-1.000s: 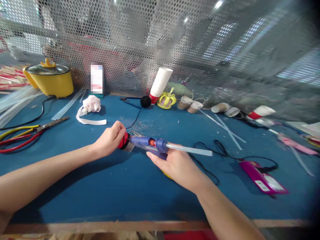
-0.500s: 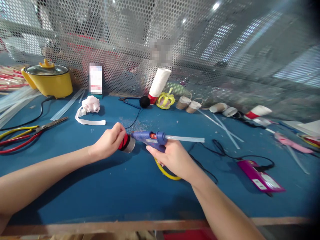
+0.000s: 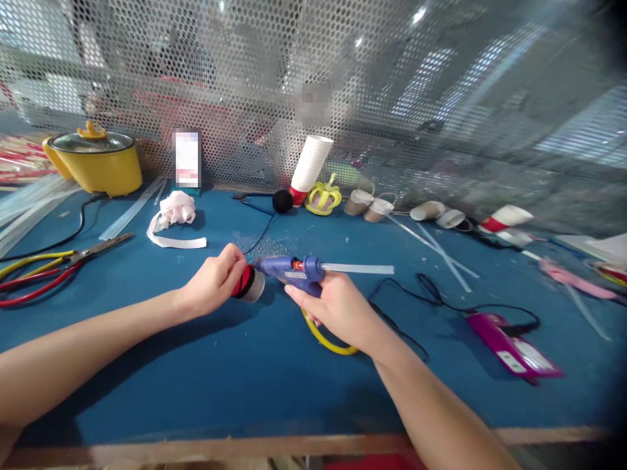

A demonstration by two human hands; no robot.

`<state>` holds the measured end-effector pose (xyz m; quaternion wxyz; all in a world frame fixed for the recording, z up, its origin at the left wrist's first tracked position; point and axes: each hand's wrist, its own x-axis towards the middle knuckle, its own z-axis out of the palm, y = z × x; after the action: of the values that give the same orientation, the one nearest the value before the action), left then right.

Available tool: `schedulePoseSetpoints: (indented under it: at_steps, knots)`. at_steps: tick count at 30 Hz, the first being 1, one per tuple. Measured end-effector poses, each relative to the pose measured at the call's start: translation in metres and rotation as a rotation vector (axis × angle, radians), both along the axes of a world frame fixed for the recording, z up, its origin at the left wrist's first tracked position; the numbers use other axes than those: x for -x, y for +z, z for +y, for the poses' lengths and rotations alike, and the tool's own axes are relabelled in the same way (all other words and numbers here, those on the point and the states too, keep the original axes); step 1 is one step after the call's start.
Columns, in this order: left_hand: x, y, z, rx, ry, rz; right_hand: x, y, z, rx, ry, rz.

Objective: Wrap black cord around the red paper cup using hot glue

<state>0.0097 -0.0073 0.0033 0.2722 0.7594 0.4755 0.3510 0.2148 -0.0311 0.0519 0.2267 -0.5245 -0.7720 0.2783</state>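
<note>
My left hand (image 3: pixel 214 281) is closed around a small red cup-shaped piece (image 3: pixel 251 287) with a black band around it and a pale end facing right. My fingers hide its left part. In my right hand (image 3: pixel 337 307) is a blue glue gun (image 3: pixel 294 271), a clear glue stick (image 3: pixel 360 268) poking out of its back. The gun's nozzle points left and reaches the upper side of the red piece; whether it touches cannot be made out. Below the right hand lies a yellow loop (image 3: pixel 330 339), partly covered.
Red-and-yellow-handled scissors (image 3: pixel 73 261) and a white ribbon bundle (image 3: pixel 176 209) lie left. Behind stand a yellow pot (image 3: pixel 100 166), a ball of black yarn (image 3: pixel 282 201), stacked paper cups (image 3: pixel 312 163) and small cup baskets (image 3: pixel 359 201). A purple power block (image 3: pixel 512 346) with black cables sits right.
Both hands stay almost in place, nozzle still at the red piece. The back end of the glue stick has shifted slightly left, toward the gun.
</note>
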Motion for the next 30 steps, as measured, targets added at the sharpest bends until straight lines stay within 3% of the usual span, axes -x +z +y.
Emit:
schedulePoseSetpoints:
  at_steps: [9, 17, 30]
  knots:
    - [-0.001, 0.0, 0.001, 0.001, 0.033, -0.013, -0.002, 0.001, -0.003, 0.012, 0.007, -0.037]
    - [-0.002, 0.003, 0.005, 0.061, 0.079, -0.032, -0.001, -0.001, -0.011, -0.144, -0.021, -0.245]
    - [-0.003, 0.002, 0.006, 0.065, 0.103, -0.048, 0.002, 0.002, -0.018, -0.188, 0.122, -0.238]
